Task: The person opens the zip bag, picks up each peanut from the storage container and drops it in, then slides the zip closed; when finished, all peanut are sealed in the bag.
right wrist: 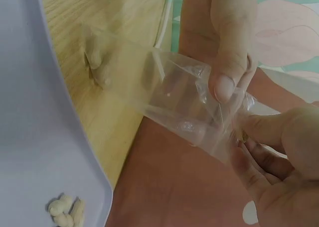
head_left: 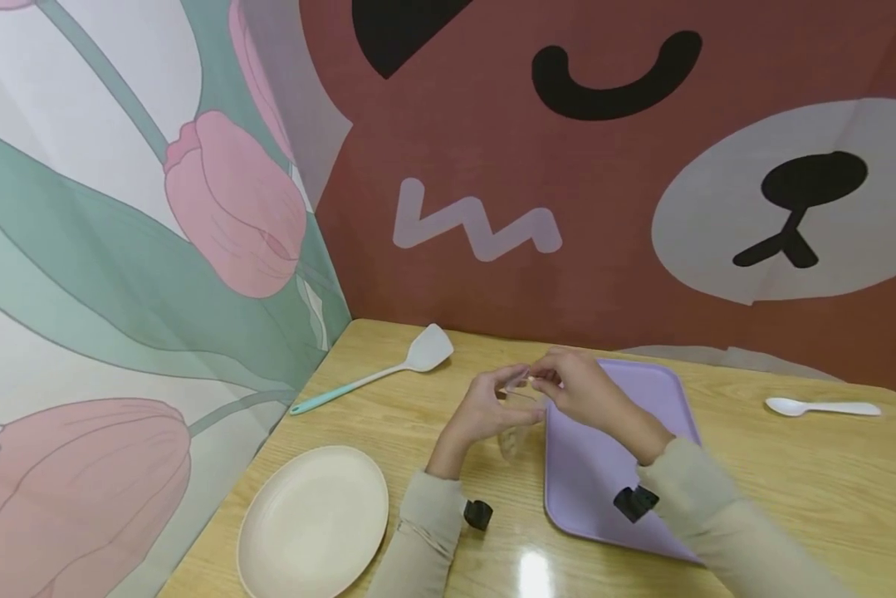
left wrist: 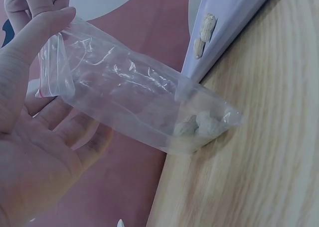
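A clear zip-top plastic bag (left wrist: 124, 77) hangs between the two hands, over the table at the tray's left edge. A few peanuts (left wrist: 202, 125) lie in its bottom corner. My left hand (head_left: 481, 407) holds the bag near its mouth, thumb on one side and fingers on the other. At the mouth, my right hand (head_left: 585, 390) pinches a small tan piece, apparently a peanut (right wrist: 242, 136), mostly hidden by the fingertips. More peanuts (right wrist: 65, 214) rest on the purple tray (head_left: 604, 473), near its far end, hidden behind the right hand in the head view.
A round cream plate (head_left: 313, 523) sits at the front left of the wooden table (head_left: 448, 515). Behind it lies a spatula (head_left: 428, 349) with a turquoise handle. A white spoon (head_left: 821, 407) is on the right. Printed cloth (head_left: 604, 291) hangs along the back and left.
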The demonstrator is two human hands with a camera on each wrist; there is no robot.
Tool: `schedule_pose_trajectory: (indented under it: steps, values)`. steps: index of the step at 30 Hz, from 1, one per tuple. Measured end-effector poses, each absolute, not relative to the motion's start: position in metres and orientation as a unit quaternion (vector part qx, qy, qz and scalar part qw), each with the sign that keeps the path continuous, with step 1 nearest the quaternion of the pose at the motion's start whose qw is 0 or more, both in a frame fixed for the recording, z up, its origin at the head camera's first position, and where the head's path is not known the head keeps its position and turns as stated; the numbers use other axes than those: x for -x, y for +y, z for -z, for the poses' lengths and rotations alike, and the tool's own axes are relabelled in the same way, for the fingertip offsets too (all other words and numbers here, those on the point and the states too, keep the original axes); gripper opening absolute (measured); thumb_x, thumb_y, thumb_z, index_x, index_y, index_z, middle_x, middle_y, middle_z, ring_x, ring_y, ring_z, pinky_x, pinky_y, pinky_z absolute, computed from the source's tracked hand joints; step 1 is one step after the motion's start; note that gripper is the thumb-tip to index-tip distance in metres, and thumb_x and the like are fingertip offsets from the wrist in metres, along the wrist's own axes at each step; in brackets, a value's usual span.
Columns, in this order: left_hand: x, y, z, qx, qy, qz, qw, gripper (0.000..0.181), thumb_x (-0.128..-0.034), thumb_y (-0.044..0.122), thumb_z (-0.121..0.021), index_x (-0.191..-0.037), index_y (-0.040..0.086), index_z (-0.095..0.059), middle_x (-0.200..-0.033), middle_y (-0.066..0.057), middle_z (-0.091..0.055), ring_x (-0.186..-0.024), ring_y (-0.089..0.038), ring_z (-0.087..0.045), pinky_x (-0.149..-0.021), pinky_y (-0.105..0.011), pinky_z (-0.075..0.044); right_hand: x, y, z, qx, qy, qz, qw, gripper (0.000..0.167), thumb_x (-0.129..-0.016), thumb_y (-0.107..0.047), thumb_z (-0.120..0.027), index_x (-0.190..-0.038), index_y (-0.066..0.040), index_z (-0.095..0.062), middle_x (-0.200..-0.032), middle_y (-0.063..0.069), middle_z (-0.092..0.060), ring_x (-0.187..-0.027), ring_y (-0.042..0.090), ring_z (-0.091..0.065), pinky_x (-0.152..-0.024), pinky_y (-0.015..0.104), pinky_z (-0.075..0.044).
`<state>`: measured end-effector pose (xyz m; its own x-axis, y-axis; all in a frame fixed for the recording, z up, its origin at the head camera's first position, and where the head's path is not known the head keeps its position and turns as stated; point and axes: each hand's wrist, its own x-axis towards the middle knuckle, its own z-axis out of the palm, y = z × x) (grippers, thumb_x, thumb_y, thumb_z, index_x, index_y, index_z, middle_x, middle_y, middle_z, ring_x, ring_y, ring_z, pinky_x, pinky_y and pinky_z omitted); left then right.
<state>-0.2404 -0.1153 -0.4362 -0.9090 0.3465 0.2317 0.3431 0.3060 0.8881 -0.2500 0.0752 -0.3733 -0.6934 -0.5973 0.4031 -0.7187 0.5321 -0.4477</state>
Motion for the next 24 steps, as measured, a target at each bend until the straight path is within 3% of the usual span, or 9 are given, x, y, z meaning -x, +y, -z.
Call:
schedule_pose_trajectory:
  steps: [4, 11, 19, 24]
  values:
    - [0.2396, -0.1186, 0.4376, -0.209, 0.811, -0.546, -0.002, 0.075, -0.0813, 0.029, -0.084, -0.145, 0.008, -0.050, -0.138, 0.000, -0.058, -0.117, -0.011, -0.057, -0.097, -0.051, -0.047, 0.2496, 0.0691, 0.3730, -0.375, -0.871, -0.306, 0.086, 0.015, -0.086, 0.003, -0.075, -0.101, 0.001, -0.075, -0.085, -0.001, -0.065, -0.075, 0.012, -0.062, -0.066, 0.034, -0.055]
    - [0.2409, -0.1143, 0.4364, -0.222, 0.808, -0.546, -0.008, 0.071, -0.0805, 0.027, -0.084, -0.143, 0.010, -0.055, -0.130, 0.002, -0.063, -0.113, -0.008, -0.058, -0.096, -0.049, -0.049, 0.2486, 0.0699, 0.3716, -0.376, -0.868, -0.313, 0.082, 0.015, -0.084, 0.005, -0.076, -0.099, 0.002, -0.075, -0.086, 0.002, -0.066, -0.075, 0.014, -0.063, -0.067, 0.038, -0.056]
    - [0.2406, -0.1120, 0.4372, -0.219, 0.806, -0.551, 0.003, 0.068, -0.0801, 0.028, -0.085, -0.141, 0.013, -0.057, -0.123, 0.004, -0.065, -0.110, -0.008, -0.059, -0.095, -0.047, -0.050, 0.2478, 0.0734, 0.3734, -0.372, -0.873, -0.308, 0.078, 0.013, -0.085, 0.001, -0.076, -0.098, 0.000, -0.075, -0.084, -0.001, -0.065, -0.074, 0.013, -0.062, -0.066, 0.035, -0.055]
    - [0.2397, -0.1142, 0.4370, -0.209, 0.809, -0.549, -0.001, 0.073, -0.0798, 0.029, -0.085, -0.143, 0.011, -0.054, -0.130, 0.003, -0.063, -0.116, -0.018, -0.060, -0.095, -0.042, -0.050, 0.2497, 0.0764, 0.3716, -0.371, -0.870, -0.314, 0.087, 0.012, -0.086, 0.002, -0.075, -0.097, 0.000, -0.075, -0.084, -0.001, -0.066, -0.074, 0.012, -0.062, -0.066, 0.034, -0.054]
